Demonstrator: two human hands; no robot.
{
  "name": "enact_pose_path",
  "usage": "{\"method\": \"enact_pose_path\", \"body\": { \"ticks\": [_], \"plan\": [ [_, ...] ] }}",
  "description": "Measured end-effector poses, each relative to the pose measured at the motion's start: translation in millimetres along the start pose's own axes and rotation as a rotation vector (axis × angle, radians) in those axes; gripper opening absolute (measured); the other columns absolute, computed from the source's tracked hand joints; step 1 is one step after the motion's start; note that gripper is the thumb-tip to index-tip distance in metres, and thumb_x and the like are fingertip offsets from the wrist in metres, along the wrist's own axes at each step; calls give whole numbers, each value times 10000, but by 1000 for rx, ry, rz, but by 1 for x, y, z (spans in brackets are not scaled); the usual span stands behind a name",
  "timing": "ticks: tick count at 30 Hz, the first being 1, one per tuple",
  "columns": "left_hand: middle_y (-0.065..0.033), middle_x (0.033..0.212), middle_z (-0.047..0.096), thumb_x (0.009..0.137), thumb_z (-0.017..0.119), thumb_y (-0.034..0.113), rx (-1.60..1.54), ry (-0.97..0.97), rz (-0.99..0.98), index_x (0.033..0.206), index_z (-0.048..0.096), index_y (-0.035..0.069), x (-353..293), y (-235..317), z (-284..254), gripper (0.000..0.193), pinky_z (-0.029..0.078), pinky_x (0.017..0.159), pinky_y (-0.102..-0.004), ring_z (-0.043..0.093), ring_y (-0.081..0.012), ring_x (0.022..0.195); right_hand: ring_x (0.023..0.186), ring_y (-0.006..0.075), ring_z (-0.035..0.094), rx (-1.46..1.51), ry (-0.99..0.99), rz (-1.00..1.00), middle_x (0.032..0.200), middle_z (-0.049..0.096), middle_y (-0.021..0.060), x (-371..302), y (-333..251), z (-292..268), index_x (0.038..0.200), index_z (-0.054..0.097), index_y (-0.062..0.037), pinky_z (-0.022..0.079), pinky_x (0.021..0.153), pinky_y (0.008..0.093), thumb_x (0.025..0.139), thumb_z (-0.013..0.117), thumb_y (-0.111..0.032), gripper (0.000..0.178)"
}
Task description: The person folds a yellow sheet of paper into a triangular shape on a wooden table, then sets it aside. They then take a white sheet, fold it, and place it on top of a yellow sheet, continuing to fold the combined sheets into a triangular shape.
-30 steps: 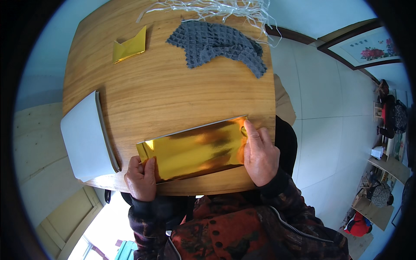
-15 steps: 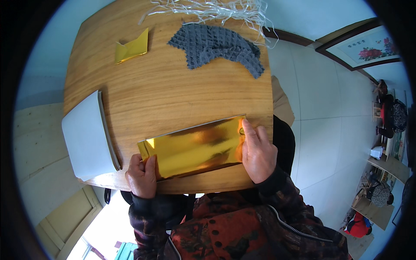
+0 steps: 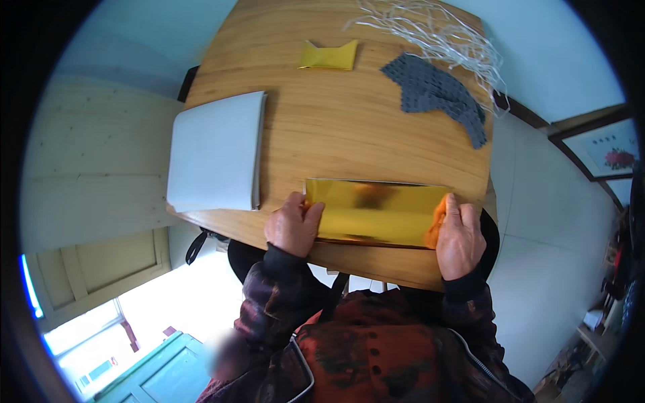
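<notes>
Gold sheet: 1 item, shiny oblong, laid lengthwise before the person, over the near part of the counter; whether it rests fully or is slightly lifted, cannot tell. A thin pale line runs along its far edge; layer count unclear.
Left hand: at the left short end of the gold sheet, pinching it, thumb on the upper face.
Right hand: at the right short end of the gold sheet, pinching it, a finger along that edge; underside hidden.
Small gold piece: 1 item, folded, 2 peaked upper corners; well beyond the gold sheet's left half, untouched.
White stack: pale, flat, layered at its edge; left of the gold sheet and somewhat beyond it.
Grey cloth: 1 item, textured, zigzag edges; beyond the gold sheet's right half.
Clear strands: loose tangle; beyond the gold sheet's right half, farther off than the cloth.
Done, as judged: 1 small piece shaped and set apart; gold sheet squared to a straight-sided oblong.
Left, as judged: gold sheet not yet released, no peaked corners on it; count of outstanding steps cannot be told.
</notes>
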State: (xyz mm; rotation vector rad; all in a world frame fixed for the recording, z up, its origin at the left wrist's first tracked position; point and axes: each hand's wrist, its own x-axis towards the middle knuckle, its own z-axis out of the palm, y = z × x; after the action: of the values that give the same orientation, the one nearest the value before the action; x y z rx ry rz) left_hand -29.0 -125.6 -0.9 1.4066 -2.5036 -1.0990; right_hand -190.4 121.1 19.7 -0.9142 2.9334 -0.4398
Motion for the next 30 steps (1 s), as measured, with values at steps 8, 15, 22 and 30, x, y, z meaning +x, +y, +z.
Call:
{"method": "enact_pose_path", "body": {
  "ticks": [8,15,22,30],
  "plan": [
    [-150,754,687,877,676,327,48,68,40,902,615,75,-4,14,-6,261,506,617,-456,665,-374,720,1268,313,452,-162,89,-173,1427,444,64,-3,3,-1,1331,534,-58,424,949,434,757,783,-185,638],
    [-164,732,674,907,644,316,97,73,10,871,604,78,-2,15,-3,244,497,606,-476,657,-383,703,1322,320,419,-144,107,-194,1464,422,73,-6,9,7,1367,504,-64,381,995,451,766,777,-201,674],
    [-165,740,678,898,649,356,236,111,2,893,588,106,-1,12,-1,258,491,638,-507,658,-398,741,1331,334,407,-66,121,-172,1467,422,82,-5,10,6,1352,517,-67,371,988,470,744,791,-253,692],
    [-184,1138,598,836,711,221,298,213,174,1145,511,96,-5,20,-8,389,493,748,-472,604,-400,947,1356,361,348,41,99,-204,1465,401,107,-7,18,4,1355,495,-40,307,1055,507,711,803,-417,807]
  ]
}}
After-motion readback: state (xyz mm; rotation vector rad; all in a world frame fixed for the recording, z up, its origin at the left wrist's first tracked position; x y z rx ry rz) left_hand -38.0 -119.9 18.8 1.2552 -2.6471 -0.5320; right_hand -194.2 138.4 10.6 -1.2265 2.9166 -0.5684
